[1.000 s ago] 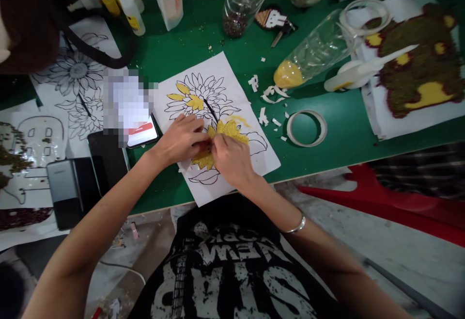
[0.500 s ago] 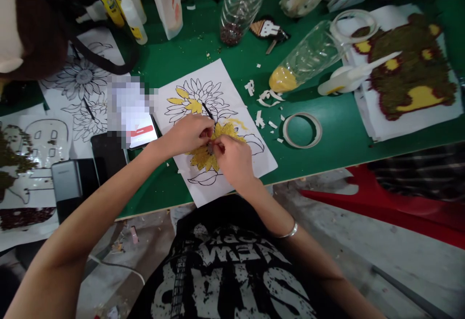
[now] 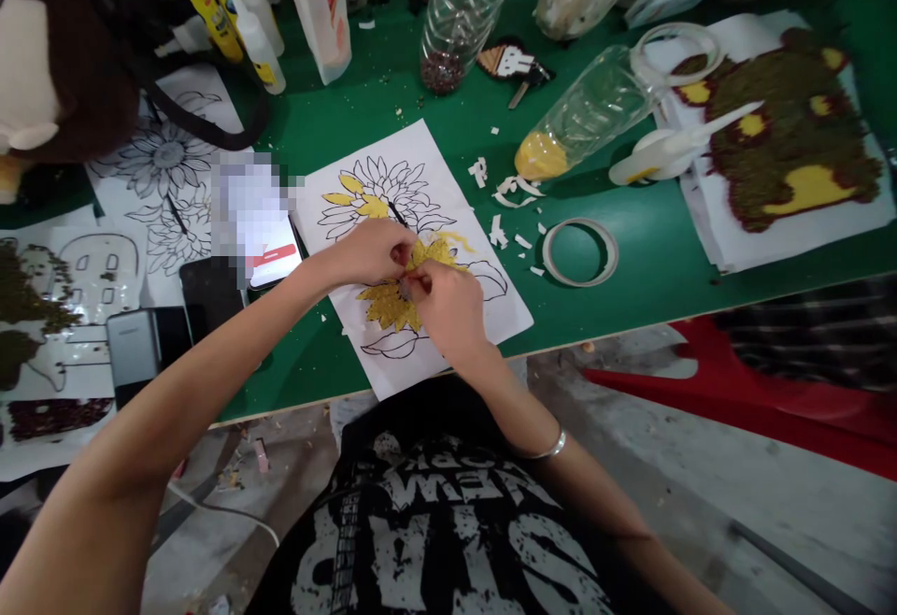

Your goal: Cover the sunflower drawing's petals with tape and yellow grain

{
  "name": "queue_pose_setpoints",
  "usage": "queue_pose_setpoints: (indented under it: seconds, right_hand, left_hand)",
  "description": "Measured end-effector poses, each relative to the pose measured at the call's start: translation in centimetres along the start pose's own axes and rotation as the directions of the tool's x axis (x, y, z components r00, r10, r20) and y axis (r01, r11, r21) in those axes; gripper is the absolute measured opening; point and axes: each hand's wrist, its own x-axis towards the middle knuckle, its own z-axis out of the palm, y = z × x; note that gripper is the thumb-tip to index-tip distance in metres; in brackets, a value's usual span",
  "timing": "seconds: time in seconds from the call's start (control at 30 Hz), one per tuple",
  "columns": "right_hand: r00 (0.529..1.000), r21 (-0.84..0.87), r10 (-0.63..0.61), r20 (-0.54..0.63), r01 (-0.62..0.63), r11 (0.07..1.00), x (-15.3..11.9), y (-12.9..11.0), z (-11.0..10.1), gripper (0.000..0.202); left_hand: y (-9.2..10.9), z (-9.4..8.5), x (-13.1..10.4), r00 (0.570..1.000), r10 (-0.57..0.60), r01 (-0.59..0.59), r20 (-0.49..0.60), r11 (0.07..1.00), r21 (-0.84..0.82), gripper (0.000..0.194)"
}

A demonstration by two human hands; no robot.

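A white sheet with a flower drawing (image 3: 459,213) lies on the green table near its front edge. Yellow grainy material fills the lower flower (image 3: 392,305) and a few petals of the upper one. Over the lower flower's centre, my left hand (image 3: 375,250) and my right hand (image 3: 452,302) meet with fingertips pinched close together. Whatever sits between the fingers is too small to make out. Both hands hide the middle of the flower.
Right of the sheet are white paper scraps (image 3: 498,232), a tape roll (image 3: 580,252), a plastic bottle with yellow grains (image 3: 543,155) and a glue bottle (image 3: 651,157). A lit phone (image 3: 273,264) and a power bank (image 3: 133,353) lie left. Bottles stand behind.
The view has shifted slightly. My hands stay pinched together over the lower flower, with barely any movement of the fingers.
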Motion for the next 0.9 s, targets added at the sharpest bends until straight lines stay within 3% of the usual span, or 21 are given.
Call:
queue_pose_setpoints:
  seconds: [0.3, 0.57, 0.73, 0.9]
  right_hand:
    - [1.000, -0.063, 0.011, 0.019, -0.010, 0.998, -0.4, -0.8, 0.3, 0.020]
    - [1.000, -0.132, 0.017, 0.015, -0.015, 0.991, -0.4, -1.2, 0.7, 0.018]
    - [0.993, -0.174, -0.114, -0.016, 0.109, 0.979, -0.4, -0.6, 1.5, 0.016]
    - [0.945, -0.148, -0.320, -0.066, 0.308, 0.940, -0.6, 0.5, 1.8, 0.021]
  left_hand:
    - [-0.5, 0.7, 0.5, 0.998, -0.032, 0.032, -0.044, 0.999, -0.006, 0.012]
    - [-0.3, 0.4, 0.0, 1.000, -0.020, 0.020, 0.000, 1.000, 0.024, 0.015]
    - [-0.1, 0.2, -0.2, 0.997, -0.044, 0.044, 0.057, 0.999, 0.009, 0.015]
    - [0.0, 0.1, -0.3, 0.994, -0.071, 0.073, 0.080, 0.997, -0.018, 0.017]
